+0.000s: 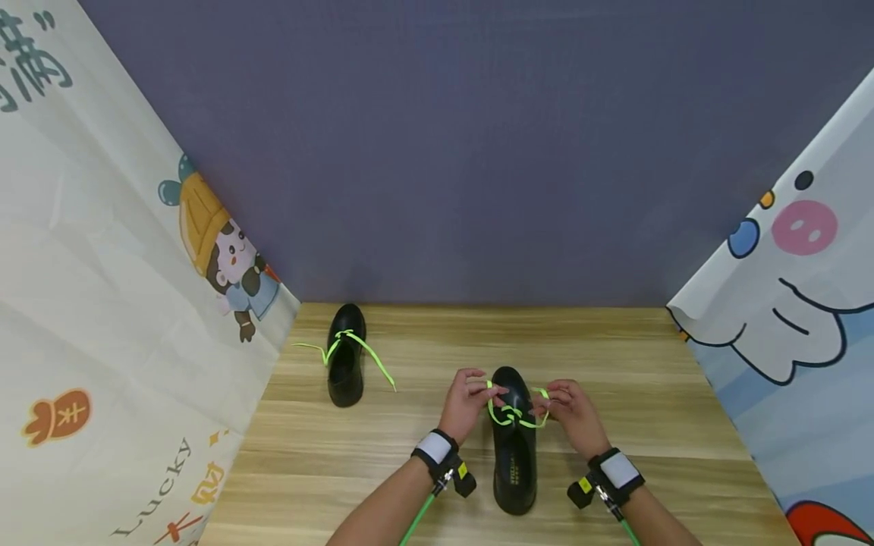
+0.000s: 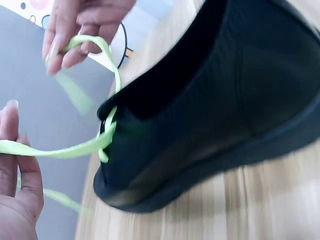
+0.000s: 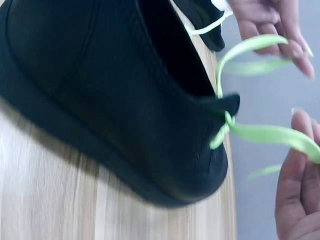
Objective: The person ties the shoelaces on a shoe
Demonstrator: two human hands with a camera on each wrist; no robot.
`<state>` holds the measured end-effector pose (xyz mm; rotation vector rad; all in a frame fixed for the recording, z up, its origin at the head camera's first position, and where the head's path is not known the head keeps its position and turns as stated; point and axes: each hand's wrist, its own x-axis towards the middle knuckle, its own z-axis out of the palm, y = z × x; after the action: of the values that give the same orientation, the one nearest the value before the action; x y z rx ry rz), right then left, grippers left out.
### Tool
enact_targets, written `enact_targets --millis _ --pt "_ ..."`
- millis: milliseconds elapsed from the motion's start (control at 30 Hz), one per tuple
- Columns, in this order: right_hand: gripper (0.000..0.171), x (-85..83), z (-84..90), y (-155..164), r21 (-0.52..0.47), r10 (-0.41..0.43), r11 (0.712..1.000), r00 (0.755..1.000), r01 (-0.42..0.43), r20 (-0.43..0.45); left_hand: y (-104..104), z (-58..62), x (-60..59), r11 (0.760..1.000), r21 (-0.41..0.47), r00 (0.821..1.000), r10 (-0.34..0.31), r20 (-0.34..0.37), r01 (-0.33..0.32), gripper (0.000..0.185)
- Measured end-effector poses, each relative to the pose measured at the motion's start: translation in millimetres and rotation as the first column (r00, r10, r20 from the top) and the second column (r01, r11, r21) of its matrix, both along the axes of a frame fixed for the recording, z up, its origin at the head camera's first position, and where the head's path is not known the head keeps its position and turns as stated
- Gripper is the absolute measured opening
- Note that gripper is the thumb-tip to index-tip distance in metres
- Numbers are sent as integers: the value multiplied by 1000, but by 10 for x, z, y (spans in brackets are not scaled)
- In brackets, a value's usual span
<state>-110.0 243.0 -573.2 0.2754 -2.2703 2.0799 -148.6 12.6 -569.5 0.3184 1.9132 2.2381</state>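
A black lace-up shoe (image 1: 515, 455) stands on the wooden surface between my hands, toe pointing away from me. My left hand (image 1: 470, 402) pinches one end of its neon green shoelace (image 1: 510, 415), to the left of the shoe. On the other side, the opposite end is pinched by my right hand (image 1: 570, 415). Both lace ends curve up from the eyelets near the tongue, as the left wrist view shows on the lace (image 2: 65, 150). In the right wrist view, a strip of lace (image 3: 270, 134) runs from the shoe to the right hand's fingers.
A second black shoe (image 1: 346, 364) stands at the back left, its green laces (image 1: 372, 356) spread to both sides. The wood-patterned table (image 1: 423, 341) meets a dark grey-blue panel (image 1: 437, 152) behind. Printed cloths (image 1: 123, 303) flank it. Green cables (image 1: 416, 519) trail from the wrist cameras.
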Motion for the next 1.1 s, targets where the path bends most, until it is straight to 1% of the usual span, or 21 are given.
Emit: enact_targets --millis 67,167,233,300,400,467,600,667,800,900,1033,1100 --pt "26 -2 2 -58 2 -1 1000 999 1 33 31 0 12 1000 -16 999 18 27 -17 27" --pt "26 6 -2 -123 13 -13 1000 997 12 80 65 -13 32 999 -3 997 35 66 -35 20" --pt "26 9 -17 -146 7 -9 1000 997 8 81 77 -32 39 999 10 995 46 91 -47 21" --pt "25 13 -41 -152 6 -14 1000 997 13 76 82 -55 45 998 26 993 53 101 -56 21" --pt "23 16 -50 -143 21 -21 1000 998 20 59 71 -69 52 998 28 994 54 94 -57 22" --pt "22 14 -42 -138 37 -36 999 997 33 65 64 -63 53 998 26 995 57 87 -59 19" --pt "22 5 -2 -138 55 -59 997 995 55 81 70 -16 43 996 16 992 80 96 -82 18" --pt "23 -1 16 -151 54 -69 996 993 64 96 85 5 40 995 34 991 88 105 -92 17" --pt "24 -7 48 -208 53 -67 997 991 61 119 127 36 46 994 45 990 94 107 -99 15" --pt "24 -2 57 -264 63 -50 997 989 41 141 154 56 54 993 55 990 97 106 -103 16" --pt "20 -13 46 -344 86 -74 995 980 59 185 164 81 60 994 65 993 77 92 -83 19" --pt "17 -19 45 -381 95 -102 992 976 85 190 164 86 70 998 29 995 61 77 -63 18"
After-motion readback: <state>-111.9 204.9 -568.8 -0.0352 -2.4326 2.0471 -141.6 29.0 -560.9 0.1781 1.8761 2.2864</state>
